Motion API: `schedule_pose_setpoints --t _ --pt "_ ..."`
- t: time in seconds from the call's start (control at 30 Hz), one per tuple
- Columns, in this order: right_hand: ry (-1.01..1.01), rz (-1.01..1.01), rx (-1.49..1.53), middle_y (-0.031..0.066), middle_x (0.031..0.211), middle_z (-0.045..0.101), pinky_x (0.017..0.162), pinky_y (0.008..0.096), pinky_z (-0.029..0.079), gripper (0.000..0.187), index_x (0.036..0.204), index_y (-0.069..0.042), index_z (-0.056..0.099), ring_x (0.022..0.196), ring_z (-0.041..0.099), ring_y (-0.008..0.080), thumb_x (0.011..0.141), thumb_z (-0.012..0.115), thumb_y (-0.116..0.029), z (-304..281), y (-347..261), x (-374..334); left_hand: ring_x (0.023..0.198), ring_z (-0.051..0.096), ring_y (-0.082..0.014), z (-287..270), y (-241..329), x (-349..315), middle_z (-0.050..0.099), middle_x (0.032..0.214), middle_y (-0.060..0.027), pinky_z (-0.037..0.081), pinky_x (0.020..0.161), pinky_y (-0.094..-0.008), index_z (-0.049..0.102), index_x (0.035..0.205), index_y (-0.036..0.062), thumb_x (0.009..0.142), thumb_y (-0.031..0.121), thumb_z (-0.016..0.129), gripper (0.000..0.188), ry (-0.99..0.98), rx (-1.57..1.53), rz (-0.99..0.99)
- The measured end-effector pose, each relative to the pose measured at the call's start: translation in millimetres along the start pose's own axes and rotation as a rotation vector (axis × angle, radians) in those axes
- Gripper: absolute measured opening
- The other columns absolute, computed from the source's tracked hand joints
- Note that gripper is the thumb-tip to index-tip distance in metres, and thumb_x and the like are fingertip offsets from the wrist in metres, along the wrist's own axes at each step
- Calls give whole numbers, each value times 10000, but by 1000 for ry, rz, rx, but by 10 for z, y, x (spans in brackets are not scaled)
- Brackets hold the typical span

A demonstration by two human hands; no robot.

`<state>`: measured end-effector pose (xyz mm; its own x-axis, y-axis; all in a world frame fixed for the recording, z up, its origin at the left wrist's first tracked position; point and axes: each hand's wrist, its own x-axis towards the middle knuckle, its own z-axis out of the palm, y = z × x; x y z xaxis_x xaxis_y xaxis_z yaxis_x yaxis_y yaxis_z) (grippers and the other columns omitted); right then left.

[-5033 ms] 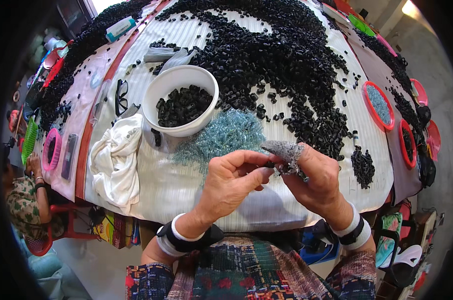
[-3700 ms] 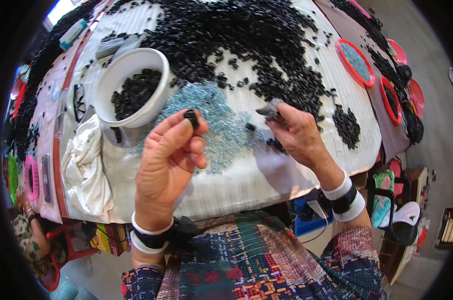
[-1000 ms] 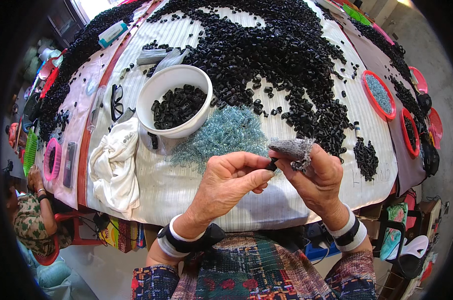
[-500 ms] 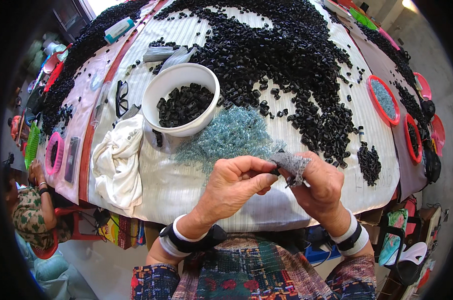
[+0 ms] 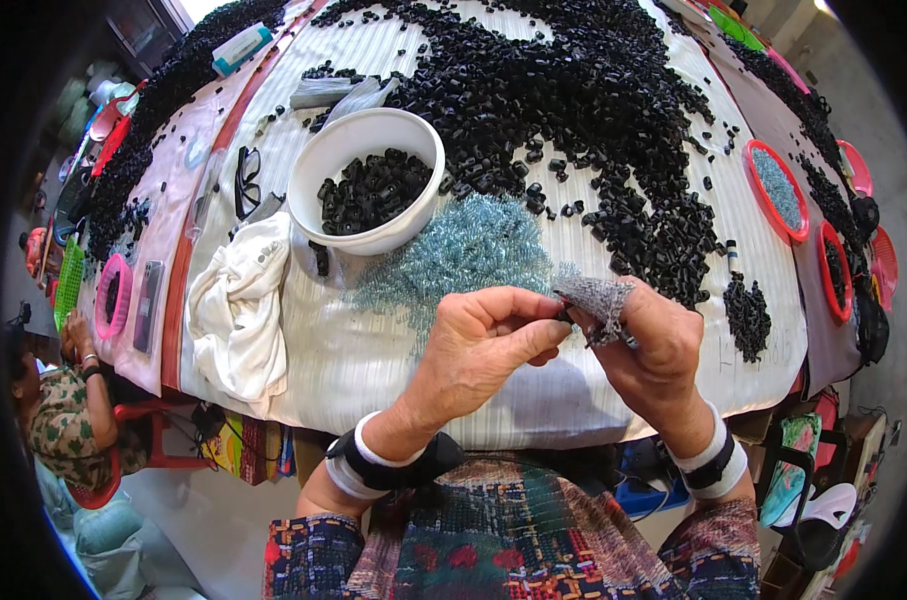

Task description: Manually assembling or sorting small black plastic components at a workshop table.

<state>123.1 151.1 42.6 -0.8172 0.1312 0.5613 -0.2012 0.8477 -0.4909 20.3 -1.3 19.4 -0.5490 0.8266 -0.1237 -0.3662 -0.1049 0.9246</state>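
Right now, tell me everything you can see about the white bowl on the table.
The white bowl is round and deep, with a smooth wall that looks like plastic and a plain open rim. It stands upright on the pale striped cloth, left of centre, holding black pieces heaped below the rim. The pile of blue-grey coils lies at its near right side; whether they touch is hard to tell. Neither the left hand nor the right hand touches it.

Black is being shown by the heaped small parts [image 5: 563, 90], pale blue by the pile of coils [image 5: 473, 240], plain white by the bowl [image 5: 398, 235] and crumpled cloth [image 5: 238, 320]. Faint stripes are being displayed by the white tablecloth [image 5: 343, 380], mottled grey by the knit piece [image 5: 601, 300], and multicoloured patchwork by the shirt [image 5: 493, 540].
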Motion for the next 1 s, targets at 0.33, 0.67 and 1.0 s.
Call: schedule_pose_setpoints --t 0.33,0.67,1.0 --pt "-28 -21 58 133 730 566 560 364 468 253 849 3 582 645 575 308 613 661 48 21 -30 15 689 622 -96 23 3 19 670 808 -75 521 619 -219 646 954 -37 827 91 683 185 51 -103 -63" --pt "52 -2 54 152 885 544 653 367 474 417 974 31 585 780 550 298 618 784 -59 144 -45 12 770 642 -143 29 -52 77 661 885 -89 535 726 -266 615 977 -29 845 58 607 159 36 -313 -55" --pt "6 -115 -167 141 834 537 601 362 467 368 837 13 546 715 540 280 577 793 -68 111 -48 30 734 652 -137 47 -90 80 660 897 -85 542 687 -265 599 1006 -48 872 73 559 185 4 -309 -75"
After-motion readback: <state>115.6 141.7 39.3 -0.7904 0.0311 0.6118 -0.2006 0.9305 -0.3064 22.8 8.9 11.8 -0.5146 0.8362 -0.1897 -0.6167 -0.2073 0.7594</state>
